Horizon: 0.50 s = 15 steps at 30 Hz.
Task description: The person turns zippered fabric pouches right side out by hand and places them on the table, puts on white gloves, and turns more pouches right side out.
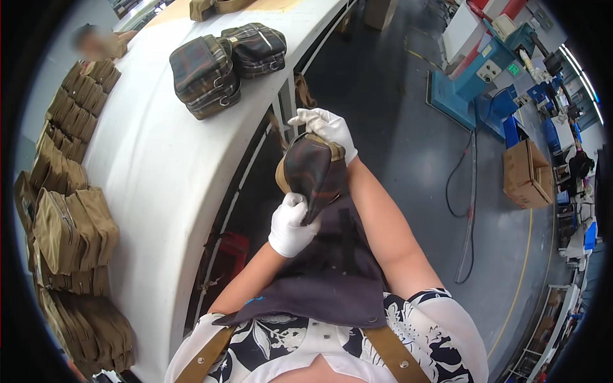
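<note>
- The bag [316, 169], dark plaid with tan trim, is held off the white table [143, 198], just beyond the edge nearest the person; the step in hand looks like working its body into shape.
- The left hand [294, 225] has its fingers curled and clamped on the bag's lower end. A firm pinch there should give a steady anchor, but squeezing too hard could crease the cloth.
- The right hand [327, 131] lies over the bag's upper end, fingers together and bent across it. The thumb is hidden, so I cannot tell how tightly it grips.
- A good way would be to hold the lower end steady and ease the upper end outward, pulling evenly so that the seams don't twist.
- The tan trim probably deserves care: run the fingers along it rather than tugging at one spot.
- White gloves cover both hands, which should spare the cloth from marks but may dull the feel for folds.
- On the table, the nearer plaid bag [203, 76] and the other plaid bag [260, 51] stand full and boxy, a useful guide for even corners.
- Tan pouches [76, 230] line the table's far side. Working beyond the table's near edge, as here, leaves them undisturbed.
</note>
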Tool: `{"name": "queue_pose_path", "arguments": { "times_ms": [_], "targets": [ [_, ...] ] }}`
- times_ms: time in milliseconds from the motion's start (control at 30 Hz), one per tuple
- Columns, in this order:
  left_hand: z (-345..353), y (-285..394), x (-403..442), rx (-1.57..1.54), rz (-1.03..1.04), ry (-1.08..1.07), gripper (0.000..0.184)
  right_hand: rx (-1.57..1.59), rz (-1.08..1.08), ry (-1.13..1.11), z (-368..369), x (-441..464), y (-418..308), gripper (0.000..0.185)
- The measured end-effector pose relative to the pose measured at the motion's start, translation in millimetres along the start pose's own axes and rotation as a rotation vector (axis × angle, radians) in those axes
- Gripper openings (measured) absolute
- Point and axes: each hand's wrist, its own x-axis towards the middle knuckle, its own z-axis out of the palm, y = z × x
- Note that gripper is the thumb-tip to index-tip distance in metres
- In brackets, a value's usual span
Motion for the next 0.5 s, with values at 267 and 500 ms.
{"name": "queue_pose_path", "arguments": {
  "times_ms": [267,500],
  "targets": [
    [-31,11,56,-0.275,-0.365,0.336,0.014,0.073,-0.126,0.011,-3,1,17,0.022],
    [-20,27,87,-0.171,-0.110,0.275,0.018,-0.097,-0.203,0.119,-3,-15,9,0.025]
  ]
}}
